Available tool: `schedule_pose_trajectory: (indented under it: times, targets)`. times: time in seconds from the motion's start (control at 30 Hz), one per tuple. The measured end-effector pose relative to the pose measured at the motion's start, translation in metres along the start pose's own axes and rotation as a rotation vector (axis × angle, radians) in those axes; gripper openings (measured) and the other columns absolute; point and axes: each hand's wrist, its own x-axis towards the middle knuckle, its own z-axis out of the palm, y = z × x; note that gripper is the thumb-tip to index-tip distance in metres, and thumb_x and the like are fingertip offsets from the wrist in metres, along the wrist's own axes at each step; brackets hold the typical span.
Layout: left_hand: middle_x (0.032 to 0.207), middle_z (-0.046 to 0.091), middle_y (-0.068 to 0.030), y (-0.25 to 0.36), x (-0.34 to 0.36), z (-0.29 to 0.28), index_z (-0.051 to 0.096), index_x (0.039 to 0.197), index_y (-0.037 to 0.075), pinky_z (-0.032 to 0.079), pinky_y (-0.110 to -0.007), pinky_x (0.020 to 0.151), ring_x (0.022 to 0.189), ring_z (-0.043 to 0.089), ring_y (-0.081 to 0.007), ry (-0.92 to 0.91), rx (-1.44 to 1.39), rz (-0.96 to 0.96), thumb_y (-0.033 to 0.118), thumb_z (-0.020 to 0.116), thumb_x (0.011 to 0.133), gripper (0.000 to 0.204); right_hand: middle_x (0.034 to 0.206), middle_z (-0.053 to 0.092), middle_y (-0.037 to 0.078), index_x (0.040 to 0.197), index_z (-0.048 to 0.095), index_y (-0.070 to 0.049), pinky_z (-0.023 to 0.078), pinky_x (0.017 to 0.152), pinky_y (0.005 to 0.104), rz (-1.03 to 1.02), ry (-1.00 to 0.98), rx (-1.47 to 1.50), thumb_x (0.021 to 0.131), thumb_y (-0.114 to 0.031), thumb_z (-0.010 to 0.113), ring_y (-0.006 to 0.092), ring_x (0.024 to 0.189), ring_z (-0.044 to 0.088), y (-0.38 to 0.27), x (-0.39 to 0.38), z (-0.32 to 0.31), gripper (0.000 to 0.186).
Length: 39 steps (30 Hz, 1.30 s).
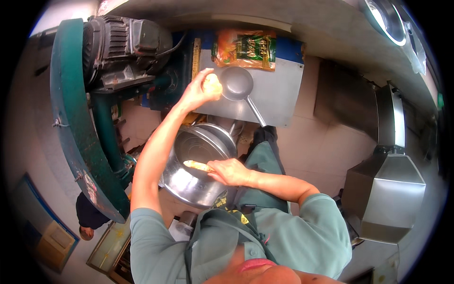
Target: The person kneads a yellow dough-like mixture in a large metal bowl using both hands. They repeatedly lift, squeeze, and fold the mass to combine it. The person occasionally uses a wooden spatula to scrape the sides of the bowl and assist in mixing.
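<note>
My left hand point(196, 93) is raised beside the metal table, its fingers closed around a pale yellow lump point(212, 87) whose kind I cannot make out. My right hand point(231, 172) is shut on a slim cream-and-orange stick-like thing point(197, 165), held above the rim of a large steel pot point(182, 182). A grey ladle point(237, 83) lies on the metal tabletop point(279, 94), its bowl close to the lump and its handle pointing toward me.
On the table's far side lies an orange-and-green plastic package point(246, 49). A green machine point(71, 118) with a dark motor point(125, 45) stands at the left. Steel equipment point(390, 194) is at the right, and a metal basin point(385, 19) at the upper right. Another person point(90, 213) is at the lower left.
</note>
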Motion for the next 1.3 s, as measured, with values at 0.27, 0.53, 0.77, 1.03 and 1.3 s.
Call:
schedule_pose_trajectory:
  times: [0.27, 0.53, 0.77, 1.03, 1.3]
  targets:
    - [0.118, 0.055, -0.0179, -0.110, 0.107, 0.097, 0.064, 0.117, 0.011, 0.048, -0.041, 0.101, 0.117, 0.056, -0.0373, -0.152, 0.461, 0.003, 0.009, 0.081, 0.071, 0.049, 0.079, 0.057, 0.008, 0.113, 0.057, 0.003, 0.056, 0.062, 0.0343, -0.110, -0.017, 0.048, 0.091, -0.018, 0.071, 0.0238, 0.068, 0.064, 0.029, -0.005, -0.005, 0.034]
    - [0.118, 0.057, -0.0152, -0.156, 0.138, 0.119, 0.065, 0.111, 0.007, 0.043, -0.047, 0.105, 0.120, 0.054, -0.0361, -0.180, 0.821, 0.349, 0.011, 0.085, 0.072, 0.044, 0.079, 0.056, 0.008, 0.115, 0.059, 0.003, 0.055, 0.061, 0.0341, -0.099, 0.035, 0.188, 0.093, -0.020, 0.068, 0.0229, 0.068, 0.062, 0.045, -0.008, -0.003, 0.033]
    - [0.125, 0.058, -0.0193, -0.147, 0.139, 0.118, 0.059, 0.123, 0.004, 0.047, -0.048, 0.101, 0.117, 0.059, -0.0392, -0.212, 0.900, 0.067, 0.019, 0.085, 0.074, 0.057, 0.081, 0.060, 0.009, 0.113, 0.059, 0.003, 0.056, 0.062, 0.0351, -0.104, 0.081, 0.204, 0.096, -0.023, 0.066, 0.0243, 0.069, 0.064, 0.045, -0.006, -0.002, 0.032]
    - [0.126, 0.058, -0.0218, -0.150, 0.148, 0.135, 0.056, 0.137, 0.011, 0.049, -0.050, 0.097, 0.117, 0.056, -0.0409, -0.315, 1.067, -0.025, 0.022, 0.083, 0.069, 0.074, 0.083, 0.063, 0.010, 0.115, 0.059, 0.002, 0.057, 0.064, 0.0362, -0.092, 0.085, 0.251, 0.099, -0.025, 0.064, 0.0257, 0.071, 0.066, 0.050, -0.012, 0.005, 0.031]
    - [0.125, 0.050, -0.0228, -0.141, 0.145, 0.142, 0.055, 0.123, 0.009, 0.052, -0.051, 0.095, 0.115, 0.055, -0.0442, -0.224, 0.880, 0.083, -0.006, 0.072, 0.070, 0.057, 0.084, 0.063, 0.008, 0.115, 0.062, 0.001, 0.057, 0.062, 0.0332, -0.104, 0.084, 0.240, 0.093, -0.022, 0.070, 0.0237, 0.071, 0.066, 0.051, -0.012, 0.006, 0.033]
